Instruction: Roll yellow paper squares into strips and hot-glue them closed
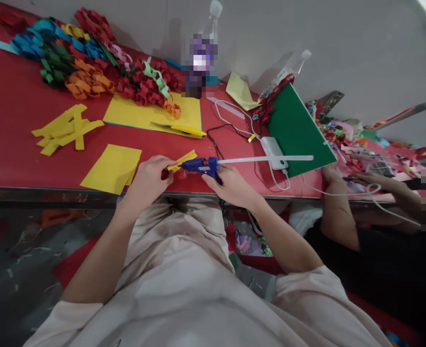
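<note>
My right hand point(232, 185) is closed around the grip of a blue hot glue gun point(200, 166), whose nozzle points left. A long whitish glue stick point(263, 159) sticks out of its back end. Between the fingertips of my left hand point(151, 178) is a yellow paper strip point(186, 158), pinched right by the nozzle; whether the nozzle touches it I cannot tell. Left of my left hand lie yellow paper sheets point(110, 167). Farther back is a loose pile of yellow strips point(66, 130).
Paper chains point(86, 53) in many colours are heaped at the back left. A yellow utility knife point(187, 131) rests on a yellow sheet point(122, 111). A bottle point(200, 58), a white power adapter point(272, 152) and a green board point(299, 130) stand about. At right, a co-worker's arms point(339, 207) reach the table.
</note>
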`<state>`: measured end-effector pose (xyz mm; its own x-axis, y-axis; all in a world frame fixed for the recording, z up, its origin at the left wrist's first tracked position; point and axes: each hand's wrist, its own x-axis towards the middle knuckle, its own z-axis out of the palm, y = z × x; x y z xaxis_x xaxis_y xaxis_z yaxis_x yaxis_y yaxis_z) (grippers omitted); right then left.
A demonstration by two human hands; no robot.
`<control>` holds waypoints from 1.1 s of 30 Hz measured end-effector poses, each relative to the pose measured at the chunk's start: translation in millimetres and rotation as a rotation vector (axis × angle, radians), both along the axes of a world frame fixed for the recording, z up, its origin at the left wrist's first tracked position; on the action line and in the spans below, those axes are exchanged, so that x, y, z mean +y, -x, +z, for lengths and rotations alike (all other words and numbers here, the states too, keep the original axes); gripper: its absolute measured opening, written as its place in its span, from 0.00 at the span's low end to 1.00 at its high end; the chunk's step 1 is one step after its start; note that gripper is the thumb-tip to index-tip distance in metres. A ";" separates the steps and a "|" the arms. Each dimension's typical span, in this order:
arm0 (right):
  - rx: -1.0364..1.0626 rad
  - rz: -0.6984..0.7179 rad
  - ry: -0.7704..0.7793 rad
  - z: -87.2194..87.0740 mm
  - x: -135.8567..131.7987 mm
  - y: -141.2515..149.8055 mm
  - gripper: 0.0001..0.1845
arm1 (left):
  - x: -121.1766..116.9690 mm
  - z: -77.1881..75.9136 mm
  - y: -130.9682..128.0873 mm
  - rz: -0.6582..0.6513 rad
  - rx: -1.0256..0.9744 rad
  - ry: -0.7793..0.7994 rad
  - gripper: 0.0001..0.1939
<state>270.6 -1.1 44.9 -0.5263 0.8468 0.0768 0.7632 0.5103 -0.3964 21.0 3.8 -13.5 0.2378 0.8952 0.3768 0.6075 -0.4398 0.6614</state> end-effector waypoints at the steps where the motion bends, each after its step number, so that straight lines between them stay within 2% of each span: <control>1: -0.020 -0.003 -0.008 -0.3 1.1 1.3 0.18 | 0.2 -0.7 0.2 -0.002 -0.001 -0.002 0.16; 15: -0.094 0.008 -0.040 -2.0 4.8 4.6 0.19 | 1.0 2.0 2.7 -0.022 0.005 0.042 0.17; 19: -0.078 0.007 -0.101 -6.8 13.0 -6.2 0.18 | 0.9 3.6 2.1 -0.011 -0.002 0.046 0.16; 26: -0.056 -0.099 -0.145 -12.8 26.8 -26.0 0.18 | 0.1 4.7 2.5 -0.006 -0.015 0.037 0.15; 33: 0.057 -0.152 -0.140 -19.6 25.2 -45.7 0.21 | -0.7 4.5 2.1 0.000 -0.024 0.056 0.15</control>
<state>316.3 24.2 25.2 -0.3845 0.8953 0.2249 0.8140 0.4437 -0.3747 18.9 3.2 -9.0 0.2296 0.9150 0.3318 0.5909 -0.4020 0.6995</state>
